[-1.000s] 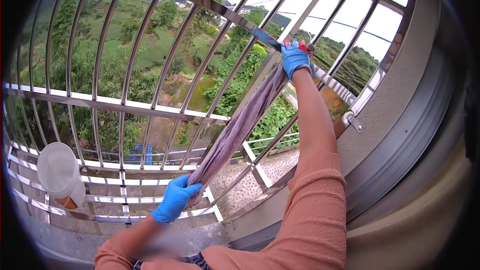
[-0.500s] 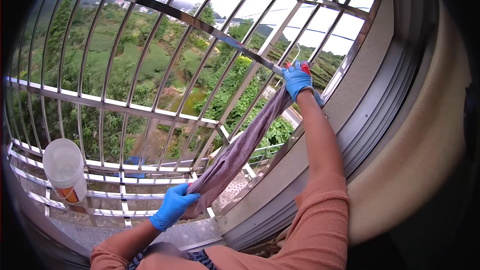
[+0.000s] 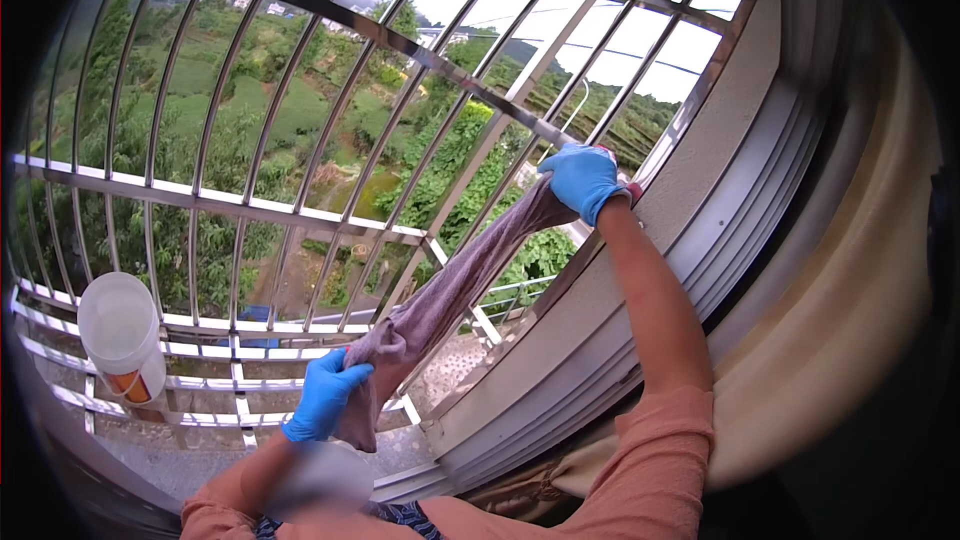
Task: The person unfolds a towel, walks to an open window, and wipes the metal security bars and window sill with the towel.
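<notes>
A mauve-grey cloth [image 3: 445,285] is stretched slantwise between my two blue-gloved hands. My left hand [image 3: 325,392], low and near, is closed on its lower part, and a loose end hangs below the fingers. Up and to the right, my right hand [image 3: 583,182] grips the bunched upper end against the horizontal metal rail [image 3: 455,75] of the window cage, close to the wall side. Some red shows at the right hand's fingers and beside its wrist. What its fingertips do behind the cloth and rail is hidden.
A white bucket [image 3: 120,325] with an orange label stands on the cage's slatted floor at left. Upright bars [image 3: 275,120] fence the far side, with greenery beyond. Along the right run the window track [image 3: 640,340] and a beige curtain [image 3: 820,350].
My right hand has turned over and come slightly down and left, its back now facing up. The left hand has shifted a little left, and the cloth's lower end hangs more freely.
</notes>
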The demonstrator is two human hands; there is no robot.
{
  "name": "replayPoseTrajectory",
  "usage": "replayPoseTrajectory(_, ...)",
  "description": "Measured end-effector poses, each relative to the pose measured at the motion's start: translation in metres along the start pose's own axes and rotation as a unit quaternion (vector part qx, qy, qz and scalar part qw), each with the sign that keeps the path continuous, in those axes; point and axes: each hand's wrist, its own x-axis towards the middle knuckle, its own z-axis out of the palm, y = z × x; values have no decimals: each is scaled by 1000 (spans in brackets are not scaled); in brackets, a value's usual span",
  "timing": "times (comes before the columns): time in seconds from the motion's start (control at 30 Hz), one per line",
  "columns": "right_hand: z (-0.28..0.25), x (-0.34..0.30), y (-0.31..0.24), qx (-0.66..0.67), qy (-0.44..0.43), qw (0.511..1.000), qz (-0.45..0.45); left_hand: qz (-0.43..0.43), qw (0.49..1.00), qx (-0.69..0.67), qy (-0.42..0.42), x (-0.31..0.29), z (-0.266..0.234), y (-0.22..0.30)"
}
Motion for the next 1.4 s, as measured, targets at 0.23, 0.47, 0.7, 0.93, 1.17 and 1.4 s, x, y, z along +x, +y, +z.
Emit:
replayPoseTrajectory(0.23,46,-7,4,377,-244,866,219,43,996,17,81,1,-16,24)
replayPoseTrajectory(0.47,83,18,74,296,286,892,186,7,999,30,-20,11,11,30)
replayPoseTrajectory(0.7,31,112,23,289,561,748,205,-19,993,37,-112,53,41,32)
replayPoseTrajectory(0.93,166,152,75,-155,0,976,151,33,977,138,-159,107,60,3)
replayPoseTrajectory(1.17,157,188,62,-232,-75,964,105,-11,996,43,-77,144,41,-21)
replayPoseTrajectory(1.4,163,207,85,-106,-201,964,138,-43,995,31,-80,144,32,-22)
